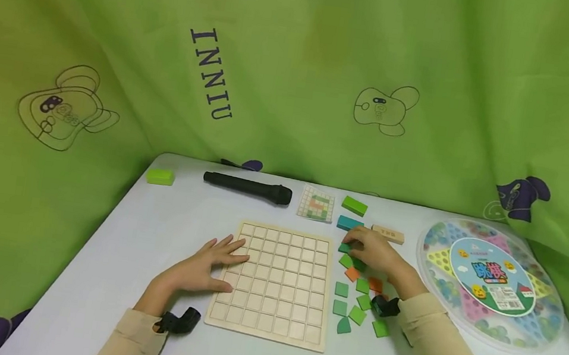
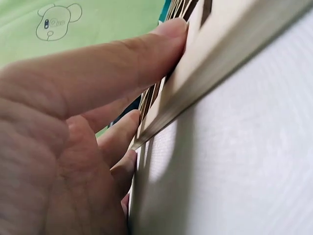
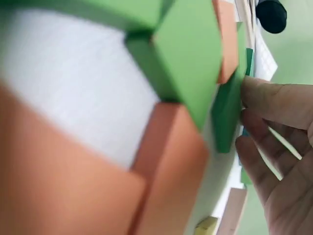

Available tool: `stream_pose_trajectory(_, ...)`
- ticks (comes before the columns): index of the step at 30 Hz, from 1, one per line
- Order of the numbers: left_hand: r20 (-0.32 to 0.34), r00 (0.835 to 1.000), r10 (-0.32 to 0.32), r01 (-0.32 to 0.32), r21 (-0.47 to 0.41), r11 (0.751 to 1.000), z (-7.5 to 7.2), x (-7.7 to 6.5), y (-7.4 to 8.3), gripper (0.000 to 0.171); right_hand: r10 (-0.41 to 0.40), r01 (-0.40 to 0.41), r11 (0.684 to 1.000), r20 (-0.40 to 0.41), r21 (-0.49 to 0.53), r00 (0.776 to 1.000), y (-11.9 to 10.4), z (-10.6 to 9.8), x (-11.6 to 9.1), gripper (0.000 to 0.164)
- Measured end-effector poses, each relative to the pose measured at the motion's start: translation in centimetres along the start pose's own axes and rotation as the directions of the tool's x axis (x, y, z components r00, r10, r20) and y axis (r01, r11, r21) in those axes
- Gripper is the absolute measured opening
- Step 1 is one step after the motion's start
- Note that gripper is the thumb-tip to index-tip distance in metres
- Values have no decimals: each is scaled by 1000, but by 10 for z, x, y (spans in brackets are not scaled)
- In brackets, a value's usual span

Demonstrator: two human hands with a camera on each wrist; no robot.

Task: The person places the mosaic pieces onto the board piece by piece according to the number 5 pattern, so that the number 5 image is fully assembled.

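A pale wooden grid board [image 1: 269,336] lies on the white table. My left hand [image 1: 205,266] rests at its left side with the fingers spread over the edge. In the left wrist view, the thumb [image 2: 142,54] touches the board's rim [image 2: 190,73]. My right hand [image 1: 374,252] reaches over the top of a scatter of green and orange tiles right of the board. Its bent fingertips are at a dark green tile [image 1: 344,248]. In the right wrist view, the fingertips [image 3: 252,93] are beside another dark green tile [image 3: 226,117]; whether they pinch one is hidden.
Beyond the board lie a black microphone [image 1: 245,187], a pattern card [image 1: 316,204], a green block [image 1: 354,205], a blue block [image 1: 350,223] and a wooden block [image 1: 388,234]. A round Chinese checkers box [image 1: 492,277] sits at right, another green block [image 1: 160,177] at far left.
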State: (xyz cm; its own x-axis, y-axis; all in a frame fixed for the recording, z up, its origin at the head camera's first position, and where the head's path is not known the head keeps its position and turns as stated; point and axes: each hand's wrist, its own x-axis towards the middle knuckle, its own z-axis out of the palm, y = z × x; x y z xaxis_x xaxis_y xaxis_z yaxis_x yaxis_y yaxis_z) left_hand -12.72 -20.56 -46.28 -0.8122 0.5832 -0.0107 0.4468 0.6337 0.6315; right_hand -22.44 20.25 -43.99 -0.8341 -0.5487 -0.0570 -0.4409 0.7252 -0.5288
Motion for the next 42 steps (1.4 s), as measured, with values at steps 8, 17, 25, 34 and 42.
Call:
stream_pose_trajectory(8,18,1000,-20,20,-2,1000,1,-3,1,69,-1,23,962,-80,273,997,-33,18,-2,27)
stream_pose_trajectory(17,26,1000,-10,10,3,1000,0,3,2,67,-52,63,933,-39,355,998,-86,52,40,26)
stream_pose_trajectory(25,39,999,-13,12,18,1000,2,6,5,68,-36,28,962,23,271,999,-103,72,60,25)
stream_pose_trajectory(34,28,999,-15,15,18,1000,-3,5,3,67,-36,22,949,41,314,998,-105,74,65,24)
stream_pose_trajectory(42,3,999,-37,37,-4,999,-2,-1,0,67,-56,27,943,78,333,995,-109,76,69,26)
